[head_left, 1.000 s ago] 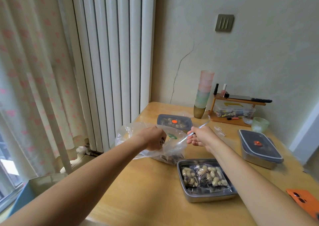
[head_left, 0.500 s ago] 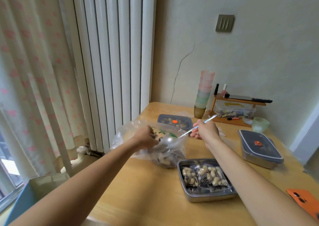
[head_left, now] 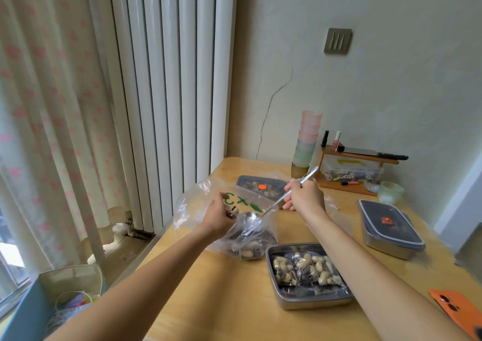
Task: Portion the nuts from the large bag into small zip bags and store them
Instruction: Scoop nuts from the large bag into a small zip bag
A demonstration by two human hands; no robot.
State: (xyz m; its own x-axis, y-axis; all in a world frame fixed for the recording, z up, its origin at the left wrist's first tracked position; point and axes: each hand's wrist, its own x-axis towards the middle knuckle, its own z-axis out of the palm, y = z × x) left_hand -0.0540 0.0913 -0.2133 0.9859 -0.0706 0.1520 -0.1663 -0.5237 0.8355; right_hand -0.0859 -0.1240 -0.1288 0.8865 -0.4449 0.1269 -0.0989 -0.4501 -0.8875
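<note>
A large clear plastic bag [head_left: 198, 205] with green print lies on the wooden table [head_left: 234, 301], nuts heaped in its lower end. My left hand [head_left: 217, 219] grips the bag's rim and holds it open. My right hand [head_left: 303, 197] grips the handle of a metal spoon [head_left: 250, 217]; the spoon's bowl sits inside the bag's mouth, above the nuts. In front of the bag stands an open steel tray [head_left: 307, 299] holding small zip bags of nuts [head_left: 305, 267].
Two lidded steel containers stand on the table, one behind the bag [head_left: 263, 187], one at the right [head_left: 390, 228]. A cup stack [head_left: 306, 142], a wooden shelf [head_left: 360, 158] and a green glass bowl [head_left: 390, 192] line the wall. An orange phone [head_left: 456, 312] lies at the right edge.
My right hand has moved up and away with the spoon handle, and the spoon's bowl now shows in the bag's mouth. My left hand has shifted left, spreading the bag wider.
</note>
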